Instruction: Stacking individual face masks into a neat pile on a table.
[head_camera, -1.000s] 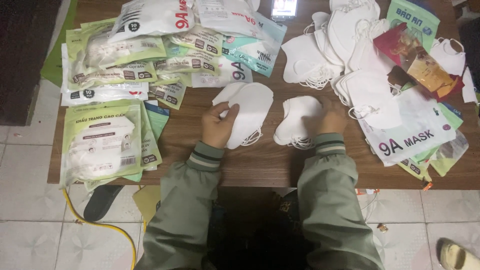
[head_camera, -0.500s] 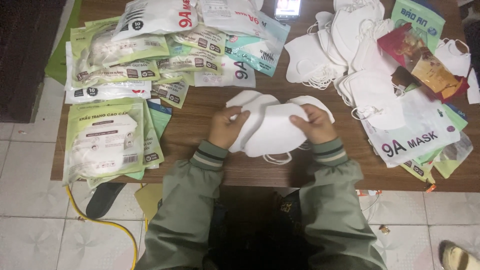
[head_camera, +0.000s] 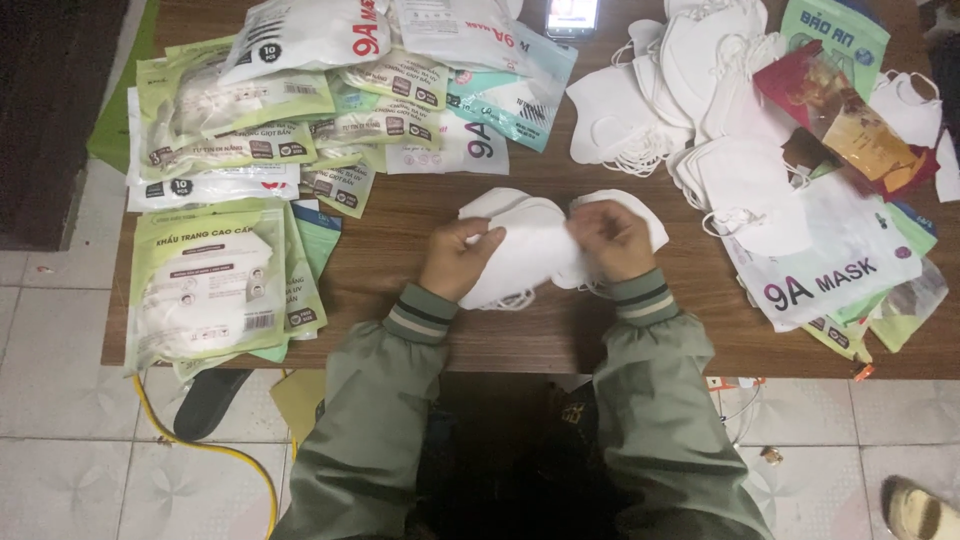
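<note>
L hand (head_camera: 458, 260) & R hand (head_camera: 612, 240) both closed on white masks (head_camera: 530, 250), frame centre; stack lies between them, long axis left-right, above tabletop (head_camera: 400, 215).

- The place looked like a home used as a small packing spot rather than a factory or shop: a low brown wooden table (head_camera: 560, 340) stood on pale, worn floor tiles (head_camera: 60, 440).
- Sealed green-and-white plastic mask packets (head_camera: 205, 290) lay in loose piles on the table's left side, with more white and teal packets (head_camera: 470, 80) at the back.
- Loose white folded face masks (head_camera: 700, 90) were heaped at the back right, unpacked.
- A black slipper (head_camera: 205, 400) and a yellow hose (head_camera: 200, 450) lay on the floor, household clutter beside the table.
- A dark smartphone (head_camera: 572, 15) rested at the far edge.
</note>
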